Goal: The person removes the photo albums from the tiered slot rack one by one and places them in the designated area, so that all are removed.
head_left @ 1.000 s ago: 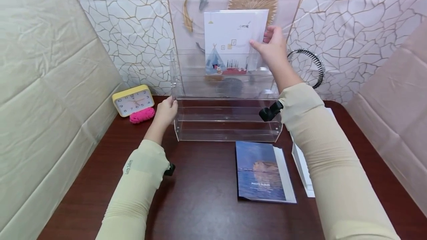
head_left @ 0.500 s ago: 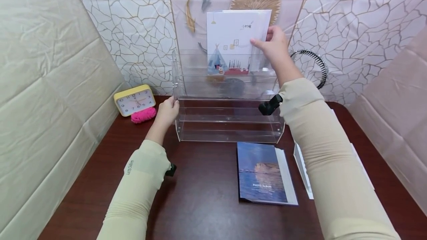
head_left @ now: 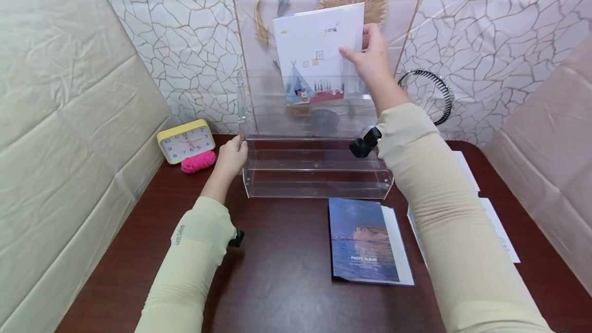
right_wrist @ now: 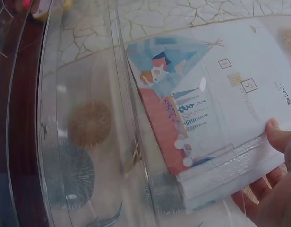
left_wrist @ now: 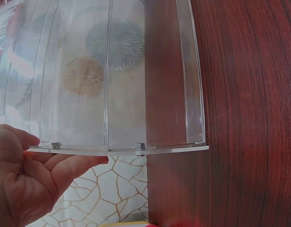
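Note:
My right hand [head_left: 372,60] pinches the right edge of a white photo album [head_left: 310,40] with a tent drawing on its cover, thumb on the front and fingers behind. The album leans to the left in the head view, its lower part behind the clear panels of a tiered acrylic rack [head_left: 319,189]. In the right wrist view, the album's white page edges [right_wrist: 221,165] show beside the fingers. At the rack's left end, my left hand [head_left: 231,155] grips the side panel [left_wrist: 122,152], thumb on one side and fingers on the other.
A blue photo album [head_left: 363,240] lies in front of the rack on the dark red table [head_left: 277,281]. At left stand a yellow alarm clock [head_left: 186,141] and pink yarn [head_left: 199,161]. A black hairband [head_left: 446,94] stands behind my right arm, with white items [head_left: 501,230] partly under it.
The white album has tilted to the left, its right side rising, as my right hand moves up and left. My left hand keeps its grip on the rack.

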A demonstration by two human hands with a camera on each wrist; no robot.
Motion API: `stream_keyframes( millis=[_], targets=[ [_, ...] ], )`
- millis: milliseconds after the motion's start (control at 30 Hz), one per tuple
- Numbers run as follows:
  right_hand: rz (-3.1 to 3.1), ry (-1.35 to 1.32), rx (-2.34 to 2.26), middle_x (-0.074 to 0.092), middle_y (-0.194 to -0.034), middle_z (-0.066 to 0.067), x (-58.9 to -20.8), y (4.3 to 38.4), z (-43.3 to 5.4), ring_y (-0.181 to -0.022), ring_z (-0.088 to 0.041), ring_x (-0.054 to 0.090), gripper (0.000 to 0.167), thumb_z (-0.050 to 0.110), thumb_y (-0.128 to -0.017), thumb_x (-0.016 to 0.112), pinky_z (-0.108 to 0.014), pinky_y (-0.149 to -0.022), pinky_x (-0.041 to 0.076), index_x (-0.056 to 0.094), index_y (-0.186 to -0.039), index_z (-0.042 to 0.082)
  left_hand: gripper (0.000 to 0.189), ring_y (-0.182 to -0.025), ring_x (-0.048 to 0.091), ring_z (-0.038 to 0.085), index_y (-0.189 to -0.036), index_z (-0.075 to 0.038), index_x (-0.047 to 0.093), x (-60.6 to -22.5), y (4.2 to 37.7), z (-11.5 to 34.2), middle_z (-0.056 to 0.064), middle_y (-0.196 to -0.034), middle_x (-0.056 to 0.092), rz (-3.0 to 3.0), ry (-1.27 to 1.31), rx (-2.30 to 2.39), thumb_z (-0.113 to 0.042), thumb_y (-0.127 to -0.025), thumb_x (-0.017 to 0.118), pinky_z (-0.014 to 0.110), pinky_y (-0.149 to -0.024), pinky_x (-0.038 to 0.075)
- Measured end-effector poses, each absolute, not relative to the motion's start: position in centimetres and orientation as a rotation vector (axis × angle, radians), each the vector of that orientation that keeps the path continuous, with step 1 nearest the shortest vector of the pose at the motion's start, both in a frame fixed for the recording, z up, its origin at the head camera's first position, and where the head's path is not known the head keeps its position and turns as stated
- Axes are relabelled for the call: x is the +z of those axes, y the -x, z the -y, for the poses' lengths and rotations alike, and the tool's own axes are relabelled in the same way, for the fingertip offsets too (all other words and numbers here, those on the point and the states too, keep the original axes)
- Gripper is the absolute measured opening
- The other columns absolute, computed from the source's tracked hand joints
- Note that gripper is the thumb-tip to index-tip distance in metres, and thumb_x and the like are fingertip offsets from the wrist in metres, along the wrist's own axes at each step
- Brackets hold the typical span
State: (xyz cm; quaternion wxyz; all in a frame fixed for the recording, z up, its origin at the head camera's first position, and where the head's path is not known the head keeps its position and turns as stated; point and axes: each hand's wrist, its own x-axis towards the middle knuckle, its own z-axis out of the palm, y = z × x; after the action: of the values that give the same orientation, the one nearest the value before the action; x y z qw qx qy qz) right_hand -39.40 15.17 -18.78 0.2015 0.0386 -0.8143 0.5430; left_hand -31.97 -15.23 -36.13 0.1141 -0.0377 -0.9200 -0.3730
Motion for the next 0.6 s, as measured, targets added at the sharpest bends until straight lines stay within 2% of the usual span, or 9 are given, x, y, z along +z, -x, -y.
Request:
stream_keyframes(
  millis=[100,233,433,600],
  targets=[
    [2.231,-0.217,1.565,0.055,-0.117,-0.005,-18.6,39.4,-14.8,-0.102,-0.016,0.052,0.044,0.014,-0.088,0.065,-0.028,-0.085,0.042,0.039,-0.123,0.015,0.026,-0.088,0.053,0.036,-0.109,0.003,0.057,-36.1,32.1,14.9,0.023,-0.092,0.060,2.697,0.114,-1.109,-0.015,-0.097,0.042,0.048,-0.083,0.042],
    [2.229,-0.341,1.537,0.047,-0.131,-0.005,-18.3,39.7,-13.9,-0.111,-0.013,0.045,0.045,0.013,-0.092,0.059,-0.022,-0.093,0.035,0.031,-0.127,0.014,0.023,-0.086,0.051,0.037,-0.105,0.003,0.056,-36.1,32.1,15.1,0.022,-0.088,0.059,2.682,0.123,-1.108,-0.013,-0.097,0.043,0.048,-0.082,0.042],
    [2.261,-0.370,1.539,0.042,-0.134,-0.002,-17.6,39.9,-13.2,-0.115,-0.012,0.040,0.047,0.014,-0.093,0.057,-0.019,-0.094,0.032,0.028,-0.130,0.014,0.024,-0.087,0.052,0.036,-0.106,0.003,0.057,-36.1,32.1,15.2,0.023,-0.091,0.060,2.685,0.124,-1.114,-0.014,-0.097,0.043,0.048,-0.082,0.042],
    [2.304,-0.278,1.549,0.044,-0.130,-0.003,-17.4,39.7,-12.6,-0.115,-0.012,0.042,0.045,0.018,-0.093,0.056,-0.018,-0.091,0.033,0.032,-0.131,0.011,0.024,-0.085,0.052,0.037,-0.104,0.003,0.056,-36.2,32.1,15.2,0.022,-0.084,0.057,2.693,0.126,-1.100,-0.014,-0.097,0.042,0.048,-0.081,0.042]
  ],
)
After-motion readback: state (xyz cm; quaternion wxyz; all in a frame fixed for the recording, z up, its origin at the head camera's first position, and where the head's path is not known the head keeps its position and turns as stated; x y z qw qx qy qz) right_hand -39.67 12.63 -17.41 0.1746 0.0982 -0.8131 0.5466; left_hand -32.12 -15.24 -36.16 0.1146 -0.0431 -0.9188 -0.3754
